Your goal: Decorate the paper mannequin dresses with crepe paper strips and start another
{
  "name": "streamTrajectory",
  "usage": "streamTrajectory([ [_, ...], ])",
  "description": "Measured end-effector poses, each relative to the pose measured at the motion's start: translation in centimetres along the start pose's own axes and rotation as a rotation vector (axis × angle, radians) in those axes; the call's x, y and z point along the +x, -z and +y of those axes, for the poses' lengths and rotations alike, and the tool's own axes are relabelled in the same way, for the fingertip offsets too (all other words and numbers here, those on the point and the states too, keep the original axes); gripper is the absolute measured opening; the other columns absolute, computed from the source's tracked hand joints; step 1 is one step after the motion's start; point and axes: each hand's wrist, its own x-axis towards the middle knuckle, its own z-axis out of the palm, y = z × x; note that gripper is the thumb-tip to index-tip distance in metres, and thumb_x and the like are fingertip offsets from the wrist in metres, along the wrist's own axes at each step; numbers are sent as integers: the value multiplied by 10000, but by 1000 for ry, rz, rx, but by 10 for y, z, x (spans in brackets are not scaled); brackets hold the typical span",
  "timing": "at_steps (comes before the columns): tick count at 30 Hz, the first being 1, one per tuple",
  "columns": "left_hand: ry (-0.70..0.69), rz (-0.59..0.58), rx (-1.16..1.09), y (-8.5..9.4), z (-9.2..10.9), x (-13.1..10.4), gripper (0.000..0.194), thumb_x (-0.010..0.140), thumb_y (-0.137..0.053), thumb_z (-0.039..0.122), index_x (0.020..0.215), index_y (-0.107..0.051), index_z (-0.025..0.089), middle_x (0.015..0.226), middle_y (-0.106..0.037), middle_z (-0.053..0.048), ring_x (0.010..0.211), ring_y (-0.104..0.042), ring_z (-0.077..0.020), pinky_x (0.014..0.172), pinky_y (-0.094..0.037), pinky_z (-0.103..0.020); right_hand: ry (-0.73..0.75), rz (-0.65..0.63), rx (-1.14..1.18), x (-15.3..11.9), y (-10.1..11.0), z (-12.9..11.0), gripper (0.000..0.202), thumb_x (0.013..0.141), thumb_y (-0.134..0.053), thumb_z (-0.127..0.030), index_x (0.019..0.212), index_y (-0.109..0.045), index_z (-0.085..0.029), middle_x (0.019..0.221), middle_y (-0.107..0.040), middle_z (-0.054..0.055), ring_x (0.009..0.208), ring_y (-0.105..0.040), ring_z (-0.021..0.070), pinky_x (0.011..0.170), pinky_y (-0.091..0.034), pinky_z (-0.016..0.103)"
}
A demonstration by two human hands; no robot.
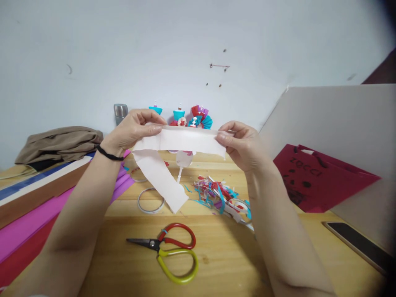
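While finished paper ornaments [193, 116] are standing at frame centre, the left hand [131, 130] and right hand [241, 142] are pinching a pale paper strip [182, 140] taut, uncut; scissors [168, 249] are lying below, untouched.

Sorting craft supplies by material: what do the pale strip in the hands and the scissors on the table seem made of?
The pale strip, pinched by left hand and right hand, looks like thin matte paper: it creases and droops limply. The scissors seem to have dark metal blades and glossy red and yellow handles, probably plastic-coated.
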Motion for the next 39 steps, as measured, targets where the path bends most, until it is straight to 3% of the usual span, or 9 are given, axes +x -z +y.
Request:
streamTrajectory([
  [5,38,40,0,3,-3,-2,295,648,-827,300,882,-775,129,827,-741,-74,733,-690,-185,670,-563,-311,23,49,-64,3,6,5,236,650,-845,-270,703,-615,-267,648,-617,-4,584,-556,153,490,-449,297],
  [9,27,54,16,7,-5,-2,321,649,-817,305,917,-787,132,838,-750,-74,738,-698,-189,664,-565,-311,82,87,-233,5,9,9,222,736,-788,-379,750,-596,-269,677,-629,20,652,-602,183,526,-487,318],
  [15,39,67,-50,7,-2,-3,225,618,-817,275,806,-800,153,737,-744,-45,627,-656,-138,573,-526,-242,147,70,-146,5,5,9,232,674,-797,-410,772,-637,-273,701,-630,2,653,-591,167,570,-490,313],
  [22,48,-24,-102,8,0,-3,148,608,-808,277,697,-783,162,666,-728,-46,554,-617,-122,509,-482,-224,126,6,-131,3,6,4,192,592,-780,-400,685,-666,-278,582,-551,-7,549,-483,165,555,-400,342],
  [25,45,-34,-91,7,-1,-1,159,616,-818,289,675,-761,153,642,-706,-41,547,-600,-120,505,-469,-229,95,-33,-106,3,6,2,226,602,-756,-476,673,-690,-272,555,-543,2,535,-484,170,556,-392,349],
  [28,29,-21,-53,5,-1,0,171,625,-827,278,695,-744,146,675,-705,-44,585,-611,-124,538,-485,-235,99,6,-156,3,5,4,301,621,-758,-556,632,-663,-271,575,-580,22,556,-518,185,558,-411,357],
  [32,29,-11,32,7,-1,0,237,680,-807,301,849,-765,141,637,-659,-23,561,-590,-118,520,-464,-230,124,50,-233,5,4,9,250,626,-798,-471,646,-650,-270,660,-667,30,610,-571,192,582,-465,360],
  [35,39,-79,160,9,1,0,324,724,-774,294,1010,-777,142,573,-599,14,492,-511,-91,456,-371,-212,138,20,-237,4,2,8,200,625,-804,-385,745,-696,-267,689,-677,13,616,-590,179,590,-495,355],
  [39,44,-125,333,8,7,1,263,740,-739,266,962,-783,132,643,-656,-10,552,-530,-97,483,-373,-212,118,-33,-233,0,-1,1,185,626,-816,-320,772,-723,-255,703,-701,9,615,-614,168,586,-523,339],
])
